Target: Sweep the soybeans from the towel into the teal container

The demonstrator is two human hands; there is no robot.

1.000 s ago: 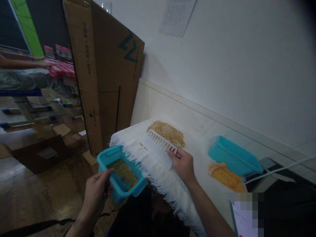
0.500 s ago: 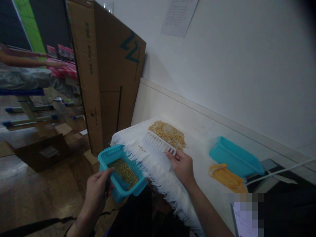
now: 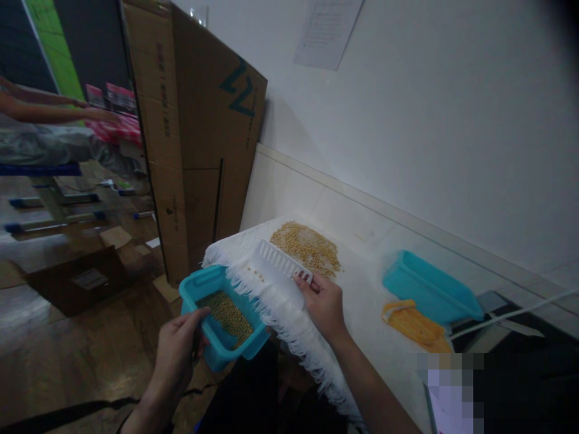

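Note:
My left hand [image 3: 177, 343] is closed on the near rim of a turquoise plastic bin [image 3: 256, 346], thumb over the edge. Beans [image 3: 230, 316], greenish-yellow in the shade, cover its bottom. The bin is just below the table's edge, under the fringe of a white cloth [image 3: 298, 337]. In my right hand [image 3: 324, 306] is a flat white plastic piece with a row of slots [image 3: 278, 268], pinched at its right end, low over the cloth. Behind it lies a spread heap of yellow beans [image 3: 307, 244]. A few loose beans [image 3: 257, 274] lie near the fringe, left of the plastic piece.
A second turquoise bin [image 3: 434, 286] and an orange cloth [image 3: 414, 325] lie at the right of the table. A tall cardboard box [image 3: 203, 120] stands by the left end. Beyond it, another person's arms [image 3: 49, 108] reach over a pink checked cloth. A wall closes the back.
My right hand has moved slightly left with the slotted white plastic piece, toward the cloth's fringe and the bin. My left hand and the bin have stayed in place.

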